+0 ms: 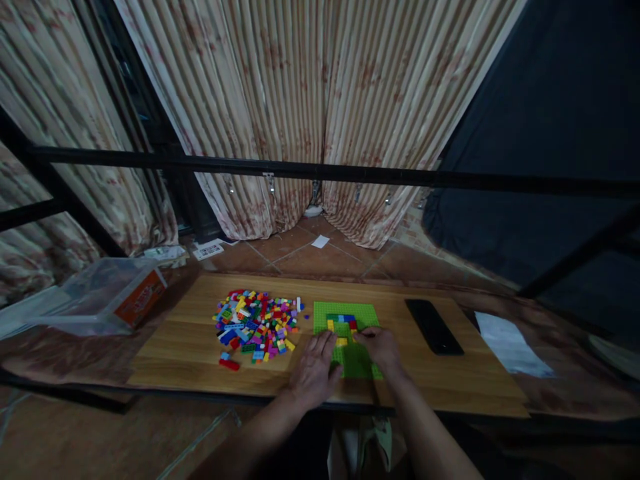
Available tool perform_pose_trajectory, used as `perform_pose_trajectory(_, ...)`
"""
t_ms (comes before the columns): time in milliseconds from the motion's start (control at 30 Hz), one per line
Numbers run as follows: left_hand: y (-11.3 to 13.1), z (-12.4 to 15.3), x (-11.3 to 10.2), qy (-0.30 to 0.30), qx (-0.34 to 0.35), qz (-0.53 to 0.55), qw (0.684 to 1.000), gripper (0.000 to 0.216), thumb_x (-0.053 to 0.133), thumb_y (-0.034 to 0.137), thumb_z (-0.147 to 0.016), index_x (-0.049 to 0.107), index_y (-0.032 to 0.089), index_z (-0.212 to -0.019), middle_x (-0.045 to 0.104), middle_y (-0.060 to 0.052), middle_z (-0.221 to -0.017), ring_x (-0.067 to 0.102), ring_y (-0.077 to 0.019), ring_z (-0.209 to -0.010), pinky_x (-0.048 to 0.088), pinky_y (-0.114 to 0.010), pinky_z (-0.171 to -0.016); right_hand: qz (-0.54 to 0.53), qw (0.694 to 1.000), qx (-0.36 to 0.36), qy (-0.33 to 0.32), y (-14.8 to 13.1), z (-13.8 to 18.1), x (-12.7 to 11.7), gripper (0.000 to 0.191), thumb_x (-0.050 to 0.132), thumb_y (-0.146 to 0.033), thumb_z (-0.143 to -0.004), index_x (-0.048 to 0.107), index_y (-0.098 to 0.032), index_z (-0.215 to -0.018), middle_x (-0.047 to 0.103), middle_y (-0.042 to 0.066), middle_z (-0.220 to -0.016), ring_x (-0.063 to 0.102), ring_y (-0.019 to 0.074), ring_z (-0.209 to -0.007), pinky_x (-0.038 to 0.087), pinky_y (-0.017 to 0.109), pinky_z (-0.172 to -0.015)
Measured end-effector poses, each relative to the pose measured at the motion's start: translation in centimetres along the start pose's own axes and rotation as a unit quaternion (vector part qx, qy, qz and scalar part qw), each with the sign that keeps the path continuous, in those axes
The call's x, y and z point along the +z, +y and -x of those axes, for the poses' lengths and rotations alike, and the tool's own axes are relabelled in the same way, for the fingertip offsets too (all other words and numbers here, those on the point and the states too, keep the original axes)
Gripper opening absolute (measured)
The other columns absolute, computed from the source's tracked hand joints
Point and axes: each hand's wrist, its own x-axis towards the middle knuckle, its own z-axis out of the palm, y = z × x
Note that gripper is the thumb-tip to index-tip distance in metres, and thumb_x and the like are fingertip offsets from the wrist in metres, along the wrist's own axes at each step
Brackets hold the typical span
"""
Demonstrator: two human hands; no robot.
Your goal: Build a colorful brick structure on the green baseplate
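Note:
A green baseplate [365,313] lies on the wooden board [190,343], with yellow, blue, red and green bricks stuck on its middle [341,325]. My left hand [315,367] rests flat on the plate's near left edge, fingers stretched out. My right hand [379,347] lies on the plate's right side with fingers curled, fingertips pressing at the bricks; what it holds, if anything, is hidden. A heap of several loose coloured bricks [257,323] lies left of the plate, and a red brick [229,364] sits apart near the front.
A black phone [433,325] lies on the board to the right. A clear plastic box [107,293] stands off the board at the left. A white sheet [507,343] lies at the right. A black bar [320,170] crosses above, curtains behind.

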Motion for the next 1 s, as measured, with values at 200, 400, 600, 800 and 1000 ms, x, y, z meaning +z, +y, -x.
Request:
perform_pose_trajectory(200, -0.1, 0.2, 0.1, -0.005, 0.000, -0.005, 1.000, 0.060, 0.048, 0.030, -0.089, 0.029, 0.016, -0.144, 0.040, -0.012, -0.146, 0.034, -0.0240, -0.137, 0.033, -0.047, -0.114, 0.061, 0.997, 0.023, -0.035, 0.3, -1.1, 0.0, 0.019, 0.071, -0.037, -0.065, 0.071, -0.018, -0.061, 0.070, 0.005, -0.061, 0.065, 0.0194, -0.059, 0.041, 0.027, -0.053)
perform_pose_trajectory(400, -0.2, 0.1, 0.2, -0.009, -0.002, -0.002, 1.000, 0.058, 0.048, 0.029, -0.088, 0.032, 0.016, -0.142, 0.040, -0.013, -0.146, 0.034, -0.0251, -0.137, 0.033, -0.048, -0.113, 0.104, 0.992, 0.028, -0.071, -0.5, -1.1, -0.5, 0.016, 0.071, -0.033, -0.069, 0.072, -0.018, -0.065, 0.072, 0.005, -0.068, 0.066, 0.0186, -0.068, 0.043, 0.025, -0.060)
perform_pose_trajectory(600, 0.2, 0.0, -0.3, 0.018, 0.011, 0.021, 1.000, 0.058, 0.051, 0.026, -0.086, 0.035, 0.015, -0.141, 0.043, -0.014, -0.143, 0.036, -0.0265, -0.135, 0.036, -0.050, -0.112, 0.139, 0.982, 0.058, -0.114, -1.6, -0.9, -1.0, 0.026, 0.065, -0.038, -0.080, 0.072, -0.013, -0.084, 0.071, 0.008, -0.085, 0.066, 0.0219, -0.083, 0.049, 0.029, -0.070)
perform_pose_trajectory(800, -0.7, 2.3, -4.2, 0.122, -0.012, 0.026, 0.992, 0.053, 0.050, 0.026, -0.087, 0.039, 0.019, -0.139, 0.046, -0.012, -0.140, 0.041, -0.0246, -0.132, 0.039, -0.048, -0.109, 0.159, 0.968, 0.068, -0.183, -1.6, -1.3, -1.6, 0.035, 0.056, -0.036, -0.090, 0.055, -0.018, -0.120, 0.057, 0.008, -0.122, 0.060, 0.0211, -0.102, 0.052, 0.042, -0.085)
perform_pose_trajectory(1000, -8.0, 6.4, -10.2, 0.267, -0.156, -0.023, 0.951, 0.042, 0.050, 0.029, -0.086, 0.050, 0.019, -0.127, 0.053, -0.012, -0.131, 0.048, -0.0270, -0.125, 0.042, -0.048, -0.107, 0.173, 0.970, 0.049, -0.164, -1.2, -1.7, -1.4, 0.036, 0.058, -0.048, -0.085, 0.070, -0.015, -0.090, 0.069, 0.008, -0.092, 0.065, 0.0236, -0.086, 0.052, 0.033, -0.071)
